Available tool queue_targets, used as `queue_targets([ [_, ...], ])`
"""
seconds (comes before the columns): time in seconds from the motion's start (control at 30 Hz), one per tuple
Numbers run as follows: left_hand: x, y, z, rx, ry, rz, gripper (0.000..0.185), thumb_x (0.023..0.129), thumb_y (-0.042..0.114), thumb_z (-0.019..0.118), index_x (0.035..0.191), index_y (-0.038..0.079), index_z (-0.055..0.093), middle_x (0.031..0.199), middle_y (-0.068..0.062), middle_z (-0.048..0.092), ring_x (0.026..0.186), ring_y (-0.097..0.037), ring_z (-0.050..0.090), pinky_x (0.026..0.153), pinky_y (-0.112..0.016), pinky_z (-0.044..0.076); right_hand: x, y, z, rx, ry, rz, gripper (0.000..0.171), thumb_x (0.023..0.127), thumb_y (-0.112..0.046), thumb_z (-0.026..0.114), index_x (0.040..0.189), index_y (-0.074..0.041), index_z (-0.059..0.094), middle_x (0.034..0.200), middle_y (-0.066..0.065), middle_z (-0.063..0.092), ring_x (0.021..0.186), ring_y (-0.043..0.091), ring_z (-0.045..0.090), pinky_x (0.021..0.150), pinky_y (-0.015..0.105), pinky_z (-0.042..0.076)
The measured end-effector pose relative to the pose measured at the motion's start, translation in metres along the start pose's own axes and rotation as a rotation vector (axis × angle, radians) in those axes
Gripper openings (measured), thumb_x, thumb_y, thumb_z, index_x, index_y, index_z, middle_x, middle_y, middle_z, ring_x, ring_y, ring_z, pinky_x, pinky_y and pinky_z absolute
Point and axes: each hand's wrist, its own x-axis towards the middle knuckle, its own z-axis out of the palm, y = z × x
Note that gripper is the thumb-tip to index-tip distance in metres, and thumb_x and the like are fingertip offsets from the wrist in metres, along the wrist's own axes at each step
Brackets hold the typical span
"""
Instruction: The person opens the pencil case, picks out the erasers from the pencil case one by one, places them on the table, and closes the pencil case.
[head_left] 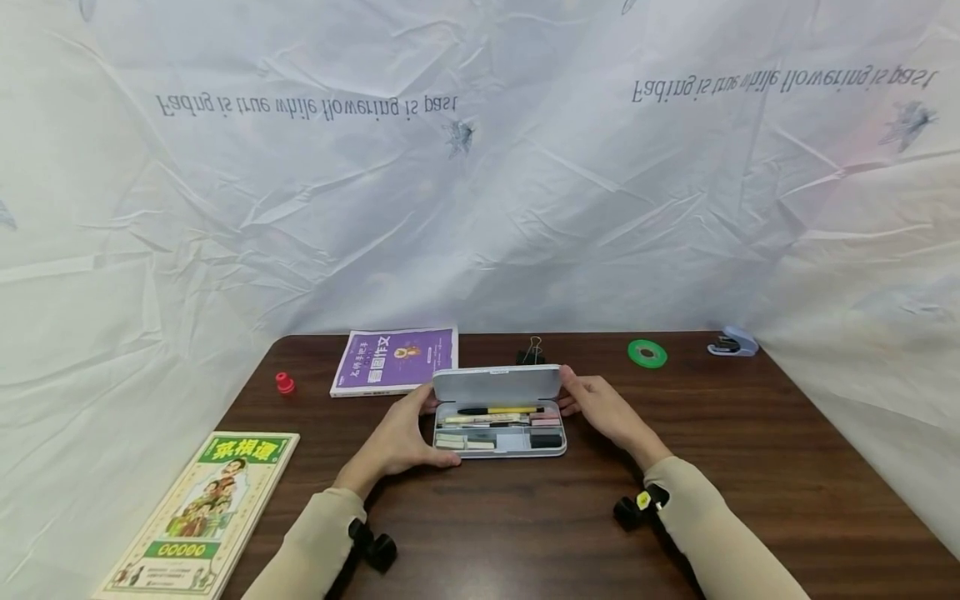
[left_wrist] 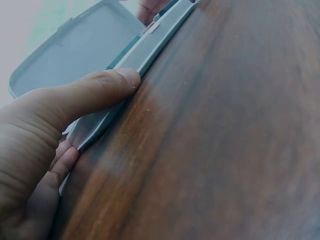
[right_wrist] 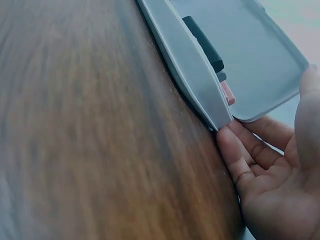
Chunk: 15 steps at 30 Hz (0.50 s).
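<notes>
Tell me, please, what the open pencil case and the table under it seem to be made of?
The pencil case looks like matte pale grey plastic, possibly painted metal: smooth, rounded moulded edges, thin lid, no shine. The left hand and right hand hold its ends. The table looks like dark wood or wood-grain laminate: brown streaked grain with a soft sheen.

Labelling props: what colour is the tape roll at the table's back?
Green, with a white core; the tape roll shows only in the head view.

Dark wooden table (head_left: pixel 750 467); crinkled white sheet (head_left: pixel 480 208) with printed mirrored lettering as backdrop; even soft light.
</notes>
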Motion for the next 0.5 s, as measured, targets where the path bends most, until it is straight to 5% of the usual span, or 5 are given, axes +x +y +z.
queue_targets([
  [0.23,0.0013,-0.0001,-0.0004,-0.058,-0.006,0.011,0.137,0.061,0.037,0.113,0.172,0.014,0.037,0.149,-0.008,0.069,0.136,-0.024,0.068,0.122,-0.046,0.05,0.0042,0.0031,0.0031,0.04,0.041,-0.017,0.066,0.121,-0.048,0.044,0.132,0.009,0.075,0.115,0.019,0.078,0.098,0.025,0.077,0.087,0.035,0.066],
  [0.5,0.0007,0.0001,0.0005,-0.092,-0.001,-0.012,0.142,0.062,0.033,0.113,0.174,0.007,0.03,0.153,-0.015,0.063,0.14,-0.031,0.065,0.122,-0.049,0.05,0.0048,0.0035,0.0044,0.052,0.051,-0.022,0.047,0.12,-0.032,0.054,0.131,0.008,0.076,0.112,0.017,0.079,0.1,0.025,0.076,0.085,0.033,0.067],
])
